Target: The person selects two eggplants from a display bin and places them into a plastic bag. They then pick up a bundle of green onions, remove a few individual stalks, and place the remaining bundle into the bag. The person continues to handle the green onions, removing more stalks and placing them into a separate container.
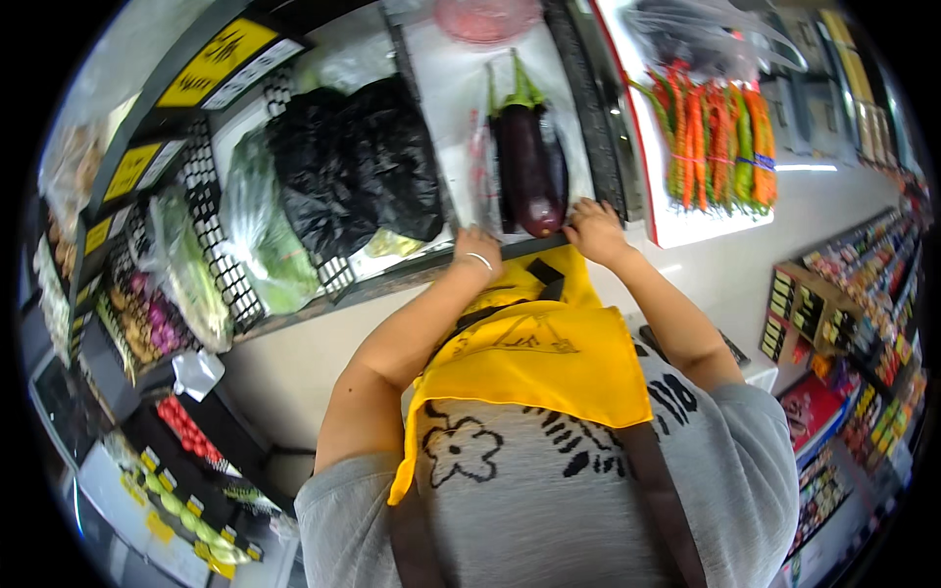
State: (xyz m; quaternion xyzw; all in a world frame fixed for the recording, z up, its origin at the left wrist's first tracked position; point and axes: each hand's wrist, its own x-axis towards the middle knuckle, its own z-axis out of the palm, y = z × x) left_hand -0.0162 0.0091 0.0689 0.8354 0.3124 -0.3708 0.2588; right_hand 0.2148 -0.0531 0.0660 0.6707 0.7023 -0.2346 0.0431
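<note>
Dark purple eggplants with green stems lie close together in a white tray before me, clear plastic film beside them. My left hand, a silvery bangle on its wrist, rests at the tray's near edge, left of the eggplants' rounded ends. Its fingertips are partly hidden against the film, so I cannot tell whether they pinch it. On the other side, my right hand lies over the front edge with its fingers somewhat apart. It is beside the largest eggplant's tip, and nothing shows in its grasp.
Left of the tray are a black plastic bag and bagged green vegetables between black lattice dividers. Bundled red and green chili peppers lie on a white board to the right. My yellow apron hangs against the shelf front.
</note>
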